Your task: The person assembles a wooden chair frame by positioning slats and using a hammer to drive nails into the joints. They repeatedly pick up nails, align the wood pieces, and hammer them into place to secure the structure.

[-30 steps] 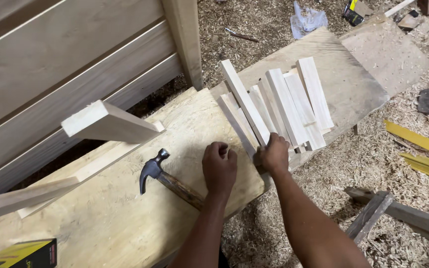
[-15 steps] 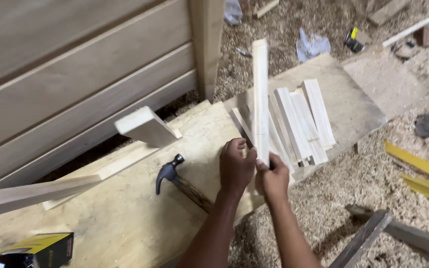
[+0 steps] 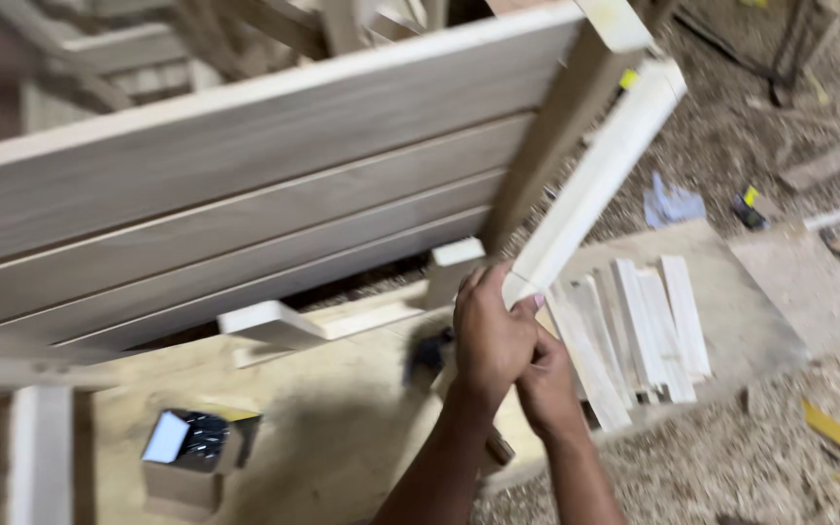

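Sawdust covers the floor (image 3: pixel 731 457) around a plywood surface (image 3: pixel 323 437). Both hands close on the lower end of a pale wooden slat (image 3: pixel 595 170), left hand (image 3: pixel 488 335) above, right hand (image 3: pixel 544 384) below; the slat slants toward one o'clock, probably for control of its length. More slats (image 3: pixel 644 335) lie at three o'clock. A dark hammer head (image 3: pixel 427 355) peeks out behind the left wrist, handle mostly hidden. The open box (image 3: pixel 192 452) at eight o'clock holds blurred contents.

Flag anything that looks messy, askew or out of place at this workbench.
Nothing looks damaged. The loose slats lie fanned unevenly near the plywood board's right end, and sawdust covers the floor. Both hands grip one tilted slat.
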